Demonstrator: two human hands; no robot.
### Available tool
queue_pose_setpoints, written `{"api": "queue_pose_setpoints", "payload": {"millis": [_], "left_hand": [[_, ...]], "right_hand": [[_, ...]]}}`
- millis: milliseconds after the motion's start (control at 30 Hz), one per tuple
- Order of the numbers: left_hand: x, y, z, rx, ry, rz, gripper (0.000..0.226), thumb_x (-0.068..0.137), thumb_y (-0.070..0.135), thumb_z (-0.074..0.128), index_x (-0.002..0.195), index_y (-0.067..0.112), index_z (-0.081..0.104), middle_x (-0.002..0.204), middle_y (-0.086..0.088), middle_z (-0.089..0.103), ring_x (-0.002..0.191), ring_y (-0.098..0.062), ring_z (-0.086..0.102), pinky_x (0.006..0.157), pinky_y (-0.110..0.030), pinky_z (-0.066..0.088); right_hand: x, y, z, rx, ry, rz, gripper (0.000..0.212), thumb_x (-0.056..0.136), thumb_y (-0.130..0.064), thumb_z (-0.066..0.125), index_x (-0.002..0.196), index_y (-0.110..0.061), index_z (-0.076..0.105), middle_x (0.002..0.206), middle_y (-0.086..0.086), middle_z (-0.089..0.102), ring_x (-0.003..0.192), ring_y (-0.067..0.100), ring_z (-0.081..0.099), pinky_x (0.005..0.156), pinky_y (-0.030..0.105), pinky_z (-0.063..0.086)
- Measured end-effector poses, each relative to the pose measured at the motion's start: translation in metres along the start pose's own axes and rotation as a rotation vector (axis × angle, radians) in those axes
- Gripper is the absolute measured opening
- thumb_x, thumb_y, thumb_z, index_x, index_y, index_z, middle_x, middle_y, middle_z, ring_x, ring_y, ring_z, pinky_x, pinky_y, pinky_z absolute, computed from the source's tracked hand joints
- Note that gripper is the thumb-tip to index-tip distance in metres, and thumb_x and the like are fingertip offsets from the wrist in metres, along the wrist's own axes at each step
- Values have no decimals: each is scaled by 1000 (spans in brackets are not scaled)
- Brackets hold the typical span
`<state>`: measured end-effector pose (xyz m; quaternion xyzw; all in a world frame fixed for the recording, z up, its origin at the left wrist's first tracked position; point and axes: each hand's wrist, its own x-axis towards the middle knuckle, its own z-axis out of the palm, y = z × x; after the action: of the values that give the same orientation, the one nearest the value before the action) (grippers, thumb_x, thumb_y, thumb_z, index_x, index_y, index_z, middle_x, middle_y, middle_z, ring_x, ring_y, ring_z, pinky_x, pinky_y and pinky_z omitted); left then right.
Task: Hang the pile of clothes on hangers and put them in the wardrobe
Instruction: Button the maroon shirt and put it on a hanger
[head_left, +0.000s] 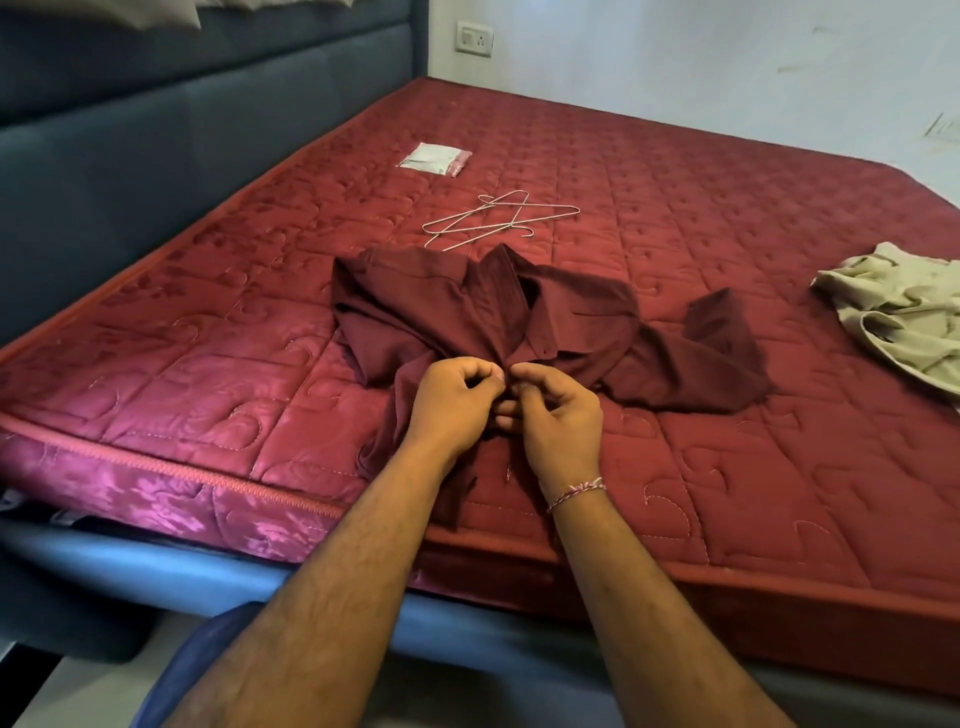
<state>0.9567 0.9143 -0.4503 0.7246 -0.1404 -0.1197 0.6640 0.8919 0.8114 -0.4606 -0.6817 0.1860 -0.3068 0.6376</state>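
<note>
Two hands meet at the frame's centre, left hand (453, 402) and right hand (553, 415), fingers curled and pinching the front edge of a crumpled maroon shirt (483, 312) on a quilted red mattress (727, 415). Thin wire hangers (498, 218) lie just above; a beige garment (904, 306) sits at the right edge.

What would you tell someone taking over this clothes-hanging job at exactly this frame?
Left hand and right hand both pinch the front of the maroon shirt, which lies spread on the mattress.
Wire hangers lie just beyond the shirt, untouched.
A beige garment waits at the right edge.
Nothing is on a hanger yet; both garments remain to be hung. No wardrobe is in view.
</note>
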Motion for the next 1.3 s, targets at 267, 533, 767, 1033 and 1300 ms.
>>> {"api": "queue_pose_setpoints", "payload": {"millis": [267,533,767,1033,1300], "left_hand": [[-3,5,-5,-132,-104,-32,18,99,15,67,86,5,76,73,-7,73,67,-19,68,61,-31,56],[4,-3,-10,-183,-89,-34,11,100,0,60,100,-2,70,74,-5,69,59,-6,63,59,-22,52],[2,-9,-9,-135,-124,4,16,102,8,60,92,7,73,78,-12,70,70,-27,63,65,-36,54],[2,-8,-5,-123,99,73,16,98,17,68,85,23,76,81,5,75,77,-10,66,78,-39,56],[-18,0,0,235,213,430,11,97,32,63,105,26,68,95,9,72,91,-9,68,82,-34,56]], "right_hand": [[4,6,-1,-189,-8,-135,11,85,-26,74,94,-31,77,92,-2,75,82,26,74,72,51,63],[-1,5,0,-116,-33,-107,22,87,-5,78,98,-24,78,91,-1,78,76,21,76,76,47,64],[-2,-1,-2,88,-25,-7,6,90,-2,75,91,-7,79,83,9,77,70,22,73,66,34,61],[-2,-6,-6,56,-95,26,16,84,-9,83,93,-11,69,84,4,74,74,16,68,69,35,59],[-13,-11,2,-452,87,-169,18,82,-25,75,100,-28,74,86,-15,74,78,1,68,75,21,54]]}}
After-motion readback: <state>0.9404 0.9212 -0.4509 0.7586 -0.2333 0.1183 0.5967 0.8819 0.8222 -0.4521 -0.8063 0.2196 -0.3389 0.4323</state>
